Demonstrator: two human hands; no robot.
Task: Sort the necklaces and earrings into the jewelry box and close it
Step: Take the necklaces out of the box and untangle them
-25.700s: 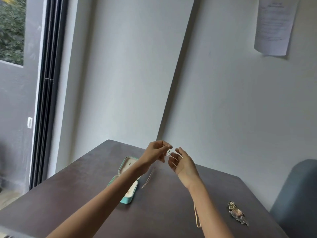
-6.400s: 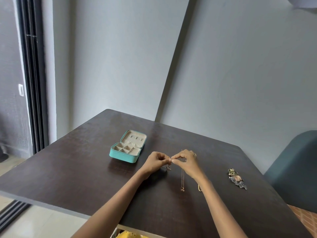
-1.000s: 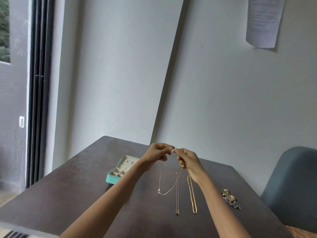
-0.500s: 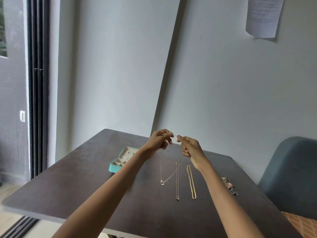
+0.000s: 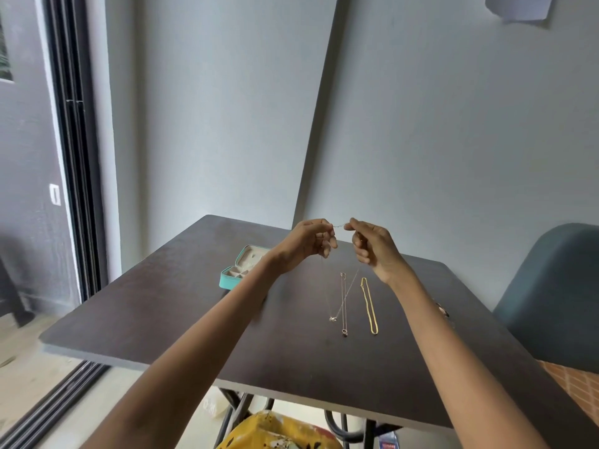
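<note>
My left hand and my right hand are raised above the table and each pinches one end of a thin silver necklace. Its chain hangs in a V and its small pendant sits near the tabletop. Beneath it a second thin necklace with a dark pendant lies straight on the table. A gold chain lies parallel just to its right. The open teal jewelry box with beige compartments stands at the left, partly hidden behind my left forearm.
A dark wooden table carries everything. A small cluster of earrings peeks out behind my right forearm. A blue-grey chair stands at the right. Yellow cloth lies under the table. A sliding door frame runs down the left.
My two hands have drawn slightly apart, so a short stretch of chain shows between them. The view has tilted downward. The hanging necklace has swung a little to the right.
</note>
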